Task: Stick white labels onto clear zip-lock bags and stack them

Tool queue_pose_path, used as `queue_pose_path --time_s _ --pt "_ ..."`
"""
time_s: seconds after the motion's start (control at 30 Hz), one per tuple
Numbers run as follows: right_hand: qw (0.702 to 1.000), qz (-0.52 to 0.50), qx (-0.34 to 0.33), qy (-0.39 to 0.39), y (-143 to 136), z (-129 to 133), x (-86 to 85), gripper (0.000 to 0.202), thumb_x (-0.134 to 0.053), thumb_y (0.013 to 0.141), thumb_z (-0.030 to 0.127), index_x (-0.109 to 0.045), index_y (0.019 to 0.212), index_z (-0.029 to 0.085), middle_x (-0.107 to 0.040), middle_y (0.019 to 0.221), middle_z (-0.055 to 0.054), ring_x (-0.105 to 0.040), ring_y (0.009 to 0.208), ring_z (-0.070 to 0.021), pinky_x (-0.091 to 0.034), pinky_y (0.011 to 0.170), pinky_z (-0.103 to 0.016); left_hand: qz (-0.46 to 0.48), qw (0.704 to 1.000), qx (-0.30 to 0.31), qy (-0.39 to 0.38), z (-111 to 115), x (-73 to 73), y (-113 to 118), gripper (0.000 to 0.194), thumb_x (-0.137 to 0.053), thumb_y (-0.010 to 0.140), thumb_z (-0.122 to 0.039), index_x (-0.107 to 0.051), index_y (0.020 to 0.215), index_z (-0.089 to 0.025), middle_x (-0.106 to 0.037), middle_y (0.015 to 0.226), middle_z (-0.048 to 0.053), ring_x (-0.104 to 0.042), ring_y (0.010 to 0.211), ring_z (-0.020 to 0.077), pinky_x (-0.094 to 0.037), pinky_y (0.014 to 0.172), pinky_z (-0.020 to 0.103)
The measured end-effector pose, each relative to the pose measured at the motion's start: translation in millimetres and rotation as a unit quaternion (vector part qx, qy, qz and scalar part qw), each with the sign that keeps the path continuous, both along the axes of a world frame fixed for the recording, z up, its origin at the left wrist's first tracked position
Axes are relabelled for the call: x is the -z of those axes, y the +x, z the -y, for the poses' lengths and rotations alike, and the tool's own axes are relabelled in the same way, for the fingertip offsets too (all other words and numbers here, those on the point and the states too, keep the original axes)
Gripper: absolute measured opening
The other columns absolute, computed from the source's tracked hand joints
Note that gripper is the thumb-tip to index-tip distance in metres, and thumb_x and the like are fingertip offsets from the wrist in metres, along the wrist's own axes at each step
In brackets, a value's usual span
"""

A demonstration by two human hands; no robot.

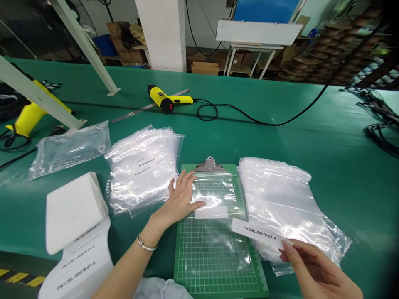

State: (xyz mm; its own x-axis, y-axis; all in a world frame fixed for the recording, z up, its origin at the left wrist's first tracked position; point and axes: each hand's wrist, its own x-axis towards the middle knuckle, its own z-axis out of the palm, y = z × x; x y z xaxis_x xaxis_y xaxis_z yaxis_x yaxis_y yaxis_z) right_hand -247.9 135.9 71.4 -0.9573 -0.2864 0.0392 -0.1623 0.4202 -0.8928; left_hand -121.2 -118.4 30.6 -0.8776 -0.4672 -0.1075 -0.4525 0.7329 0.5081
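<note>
Between thumb and fingertips, my right hand (pixel 318 268) pinches one end of a white label (pixel 254 231) printed "PN:CBL-00578-01-A". My left hand (pixel 182 197) lies with fingers spread on the upper left of a clear zip bag (pixel 215 245). That bag rests on a green gridded clipboard (pixel 190 265) under its metal clip (pixel 210 164). A blank white strip (pixel 211 212) shows across the bag, just right of my left thumb. To the right lies a stack of clear bags (pixel 277 199); to the left, another stack of bags (pixel 143 170) has printed labels on top.
A fan-folded stack of labels (pixel 75 211) sits at the front left, near a clear plastic bag (pixel 73 145). Farther back are a yellow heat gun (pixel 162 99), its black cord (pixel 237 109) and a steel ruler (pixel 134 113). Another yellow tool (pixel 28 116) lies behind a white post (pixel 37 95).
</note>
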Motion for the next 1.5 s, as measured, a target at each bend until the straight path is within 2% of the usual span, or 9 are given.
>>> queue_pose_path --time_s 0.1,0.23,0.33,0.43,0.6,0.9,1.27,1.4,1.5 --pt "1.000 0.027 0.012 0.005 -0.7 3.0 -1.4 0.021 -0.073 0.061 0.038 -0.065 0.068 0.020 -0.063 0.060 -0.001 -0.059 0.051 -0.0159 -0.051 0.049 -0.022 0.010 0.998 0.031 0.049 19.3 -6.3 10.3 0.075 -0.051 0.079 -0.057 -0.012 0.135 -0.025 -0.011 0.150 0.011 0.006 0.137 0.0288 0.002 0.106 0.060" --pt "0.991 0.128 0.011 -0.037 -3.5 12.4 7.0 0.026 -0.078 0.056 0.039 -0.066 0.068 0.019 -0.061 0.051 -0.001 -0.057 0.048 -0.0143 -0.050 0.045 -0.019 0.039 0.995 0.071 0.059 33.6 -7.5 15.4 0.080 -0.054 0.076 -0.060 -0.013 0.136 -0.028 -0.016 0.149 0.009 0.007 0.137 0.0283 0.008 0.106 0.060" --pt "0.951 0.280 -0.013 -0.132 3.1 26.8 20.4 0.031 -0.082 0.050 0.039 -0.066 0.065 0.018 -0.061 0.048 0.000 -0.056 0.044 -0.0123 -0.051 0.044 -0.019 0.050 0.995 0.075 0.049 35.3 -5.2 15.5 0.083 -0.053 0.076 -0.061 -0.011 0.139 -0.026 -0.021 0.148 0.010 0.007 0.137 0.0279 0.007 0.106 0.059" --pt "0.912 0.372 -0.016 -0.173 19.0 44.3 32.8 0.030 -0.084 0.049 0.035 -0.065 0.065 0.018 -0.063 0.052 0.001 -0.057 0.045 -0.0097 -0.051 0.047 -0.017 0.068 0.994 0.085 0.027 34.4 -4.4 15.3 0.084 -0.050 0.079 -0.059 -0.005 0.142 -0.025 -0.024 0.147 0.010 0.009 0.137 0.0272 0.005 0.105 0.061" --pt "0.904 0.389 -0.010 -0.178 35.4 57.0 44.7 0.032 -0.083 0.052 0.036 -0.064 0.066 0.015 -0.063 0.053 0.001 -0.057 0.047 -0.0089 -0.050 0.050 -0.017 0.093 0.989 0.110 -0.037 35.0 -2.4 15.1 0.072 -0.044 0.083 -0.054 -0.009 0.142 -0.031 -0.006 0.151 -0.002 0.007 0.136 0.0315 0.005 0.104 0.063" --pt "0.903 0.396 -0.028 -0.162 33.7 51.3 45.2 0.030 -0.081 0.055 0.036 -0.064 0.067 0.015 -0.061 0.049 0.001 -0.057 0.046 -0.0090 -0.049 0.049 -0.017 0.122 0.979 0.150 -0.062 40.7 6.0 15.8 0.098 -0.046 0.070 -0.074 0.000 0.143 -0.028 0.003 0.150 0.002 0.010 0.135 0.0352 0.006 0.101 0.065" --pt "0.849 0.479 0.031 -0.221 16.0 46.1 46.2 0.029 -0.087 0.045 0.021 -0.066 0.064 0.016 -0.063 0.050 0.001 -0.058 0.044 -0.0099 -0.050 0.043 -0.018 0.134 0.975 0.166 -0.055 42.1 9.2 15.1 0.111 -0.045 0.061 -0.081 0.005 0.143 -0.024 0.010 0.150 0.003 0.014 0.134 0.0354 0.008 0.101 0.064" --pt "0.856 0.454 0.071 -0.235 7.4 46.7 37.6 0.033 -0.088 0.036 0.019 -0.064 0.059 0.017 -0.060 0.046 0.003 -0.055 0.040 -0.0085 -0.047 0.038 -0.016 0.140 0.973 0.172 -0.059 41.5 9.3 14.8 0.111 -0.049 0.063 -0.078 0.006 0.142 -0.024 0.011 0.150 0.002 0.015 0.134 0.0348 0.009 0.101 0.064" --pt "0.875 0.424 0.056 -0.226 -0.4 46.6 30.9 0.033 -0.088 0.037 0.021 -0.063 0.058 0.017 -0.058 0.043 0.003 -0.053 0.039 -0.0085 -0.044 0.035 -0.015 0.149 0.971 0.174 -0.061 40.7 7.9 14.0 0.111 -0.051 0.063 -0.076 0.005 0.143 -0.022 0.012 0.149 0.002 0.015 0.134 0.0347 0.008 0.101 0.064"
